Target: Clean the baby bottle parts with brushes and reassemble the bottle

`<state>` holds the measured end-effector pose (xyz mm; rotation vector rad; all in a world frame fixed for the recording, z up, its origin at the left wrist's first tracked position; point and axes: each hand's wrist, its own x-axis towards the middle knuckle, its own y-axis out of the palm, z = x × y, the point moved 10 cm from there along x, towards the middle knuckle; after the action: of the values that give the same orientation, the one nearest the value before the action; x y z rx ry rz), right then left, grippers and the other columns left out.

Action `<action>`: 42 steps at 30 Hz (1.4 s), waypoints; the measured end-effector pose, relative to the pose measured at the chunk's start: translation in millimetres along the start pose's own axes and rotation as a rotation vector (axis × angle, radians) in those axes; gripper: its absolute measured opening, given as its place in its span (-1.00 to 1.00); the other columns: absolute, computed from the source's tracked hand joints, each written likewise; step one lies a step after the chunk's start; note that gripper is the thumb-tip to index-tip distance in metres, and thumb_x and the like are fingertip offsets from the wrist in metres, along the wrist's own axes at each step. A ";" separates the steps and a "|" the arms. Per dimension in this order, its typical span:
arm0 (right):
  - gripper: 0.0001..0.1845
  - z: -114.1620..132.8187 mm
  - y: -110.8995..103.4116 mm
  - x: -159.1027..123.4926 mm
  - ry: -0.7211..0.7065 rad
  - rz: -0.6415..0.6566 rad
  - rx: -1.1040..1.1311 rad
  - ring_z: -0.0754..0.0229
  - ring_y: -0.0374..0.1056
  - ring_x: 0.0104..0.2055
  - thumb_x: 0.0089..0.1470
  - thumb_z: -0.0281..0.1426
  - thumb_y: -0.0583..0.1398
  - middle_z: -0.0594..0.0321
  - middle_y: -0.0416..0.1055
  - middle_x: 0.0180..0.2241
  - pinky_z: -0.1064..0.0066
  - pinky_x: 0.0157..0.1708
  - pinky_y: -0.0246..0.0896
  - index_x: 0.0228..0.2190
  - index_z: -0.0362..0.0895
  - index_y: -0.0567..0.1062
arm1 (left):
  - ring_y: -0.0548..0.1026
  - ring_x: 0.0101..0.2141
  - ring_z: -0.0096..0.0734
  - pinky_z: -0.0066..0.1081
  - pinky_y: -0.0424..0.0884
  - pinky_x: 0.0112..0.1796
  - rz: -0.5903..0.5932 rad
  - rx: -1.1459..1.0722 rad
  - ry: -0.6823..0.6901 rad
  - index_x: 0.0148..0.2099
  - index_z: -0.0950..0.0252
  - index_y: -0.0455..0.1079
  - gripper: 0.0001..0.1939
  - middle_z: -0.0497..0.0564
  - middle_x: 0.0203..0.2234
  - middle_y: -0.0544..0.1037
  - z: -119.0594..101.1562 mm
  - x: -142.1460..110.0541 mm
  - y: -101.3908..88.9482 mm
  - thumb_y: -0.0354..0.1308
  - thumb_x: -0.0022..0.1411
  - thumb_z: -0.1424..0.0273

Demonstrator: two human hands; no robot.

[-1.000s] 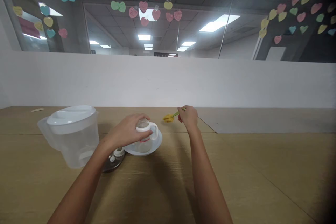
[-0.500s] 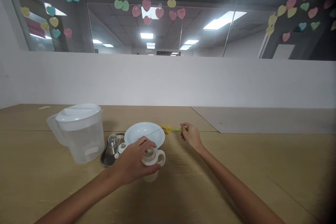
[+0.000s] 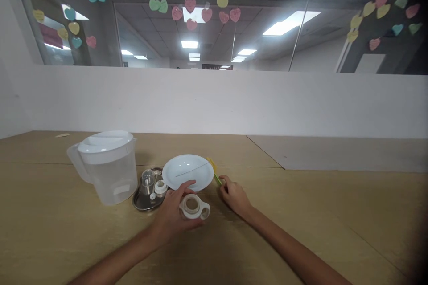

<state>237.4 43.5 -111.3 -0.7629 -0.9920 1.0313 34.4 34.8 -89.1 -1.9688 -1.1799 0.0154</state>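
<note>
My left hand (image 3: 174,211) is wrapped round a small clear baby bottle (image 3: 193,207) with white side handles, its open mouth facing up, held over the wooden table (image 3: 301,213). My right hand (image 3: 234,195) pinches the green handle of a small brush with a yellow head (image 3: 212,167), which points toward the rim of a white plate (image 3: 187,172). The plate lies just beyond both hands.
A clear plastic pitcher (image 3: 109,164) with a white lid stands at the left. Between it and the plate sits a small metal dish (image 3: 147,196) holding a clear cap and white bottle parts. A white partition wall runs behind the table.
My left hand lifted the bottle off the white plate and brought it nearer to me. My right hand drew the yellow brush back toward me, beside the plate.
</note>
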 end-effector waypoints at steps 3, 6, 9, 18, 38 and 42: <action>-0.68 3.7 7.6 -2.1 -0.026 0.025 -0.066 0.19 0.31 -0.46 0.11 -0.51 -0.03 0.18 0.43 -0.48 0.47 -0.50 -0.13 -0.08 -0.22 0.30 | 0.39 -0.14 -0.18 -0.19 0.29 -0.08 0.002 -0.007 -0.007 0.16 0.09 0.10 -0.18 0.04 -0.11 0.45 0.8 -0.7 -1.3 0.30 -0.14 0.08; -0.75 6.4 13.8 -3.0 -0.053 0.039 -0.111 0.20 0.30 -0.48 0.11 -0.50 -0.03 0.18 0.43 -0.49 0.45 -0.52 -0.20 -0.15 -0.21 0.30 | 0.36 -0.08 -0.15 -0.18 0.27 -0.05 0.010 0.043 0.013 0.14 0.12 0.16 -0.27 0.06 -0.04 0.42 -2.9 -1.7 -4.7 0.26 -0.08 0.09; -0.81 6.8 16.1 -3.4 -0.066 0.032 -0.131 0.21 0.28 -0.49 0.11 -0.51 -0.04 0.18 0.42 -0.49 0.44 -0.52 -0.23 -0.23 -0.21 0.30 | 0.33 -0.04 -0.14 -0.16 0.25 -0.01 0.028 0.080 0.036 0.15 0.13 0.16 -0.30 0.06 0.01 0.38 -4.0 -3.8 -4.5 0.23 -0.03 0.11; -0.86 9.6 17.1 -9.2 -0.093 0.026 -0.138 0.22 0.28 -0.50 0.12 -0.50 -0.04 0.20 0.42 -0.50 0.43 -0.52 -0.23 -0.32 -0.17 0.30 | 0.42 -0.19 -0.28 -0.27 0.32 -0.12 -0.345 0.160 0.146 -0.04 0.25 0.29 -0.69 0.10 -0.19 0.46 19.0 -1.5 -65.5 -0.09 0.26 0.23; -0.85 11.6 20.4 -9.4 -0.142 0.044 -0.165 0.22 0.29 -0.49 0.12 -0.51 -0.02 0.18 0.44 -0.48 0.43 -0.52 -0.25 -0.33 -0.19 0.33 | 0.41 -0.10 -0.20 -0.23 0.28 -0.11 0.044 0.456 -0.186 -0.01 0.33 0.20 -0.70 0.18 -0.15 0.46 119.9 16.8 -53.3 -0.22 0.26 0.45; -0.85 10.6 22.6 -8.4 -0.141 0.047 -0.175 0.24 0.27 -0.51 0.12 -0.51 -0.02 0.19 0.43 -0.49 0.43 -0.53 -0.26 -0.32 -0.19 0.34 | 0.39 -0.10 -0.22 -0.24 0.26 -0.09 0.055 0.360 -0.154 -0.06 0.32 0.16 -0.73 0.15 -0.14 0.44 124.3 18.4 -50.4 -0.19 0.19 0.53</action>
<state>218.5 44.1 -129.6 -0.8695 -1.2022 1.0599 -41.1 138.8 -131.9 -1.7015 -1.1300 0.3876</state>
